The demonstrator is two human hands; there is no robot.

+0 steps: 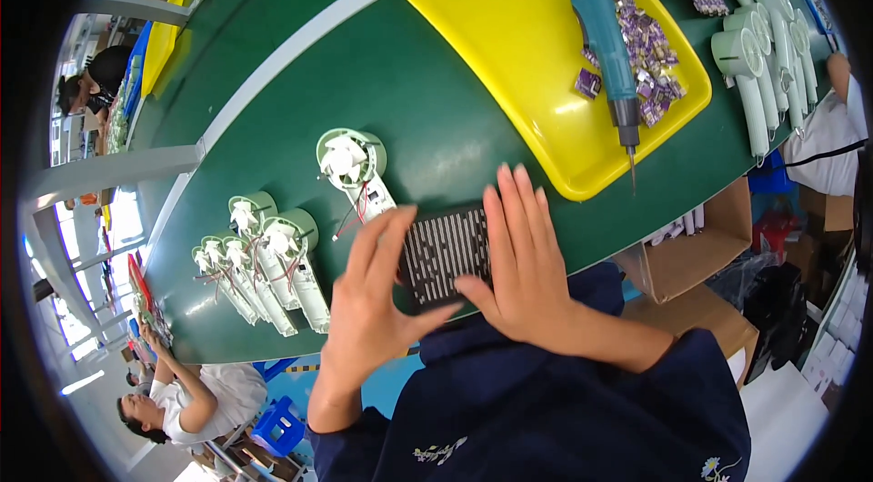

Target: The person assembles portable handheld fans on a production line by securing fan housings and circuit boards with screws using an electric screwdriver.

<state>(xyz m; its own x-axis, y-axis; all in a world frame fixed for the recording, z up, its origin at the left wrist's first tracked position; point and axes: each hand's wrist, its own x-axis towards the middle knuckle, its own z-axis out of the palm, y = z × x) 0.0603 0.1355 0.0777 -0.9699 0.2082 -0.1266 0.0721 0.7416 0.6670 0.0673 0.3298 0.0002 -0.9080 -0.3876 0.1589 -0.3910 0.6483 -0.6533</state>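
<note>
A small black tray (pixel 447 256) with rows of silvery slots or screws lies at the near table edge; the pieces are too small to make out. At its left side is my left hand (pixel 366 293), fingers stretched toward the far corner and thumb along the near edge. My right hand (pixel 526 266) lies flat along the tray's right side, fingers straight and thumb over the near right corner. Neither hand is closed round anything. Just beyond my left fingers rests a pale green handheld fan part (pixel 350 164) with white blades and thin wires showing.
Several similar open fan parts (pixel 289 236) lie left. A yellow tray (pixel 482 36) at far right holds small purple-and-silver parts (pixel 644 45) and a teal electric screwdriver (pixel 600 36). Pale green fan housings (pixel 738 53) are stacked at the right edge. A cardboard box (pixel 700 250) stands below.
</note>
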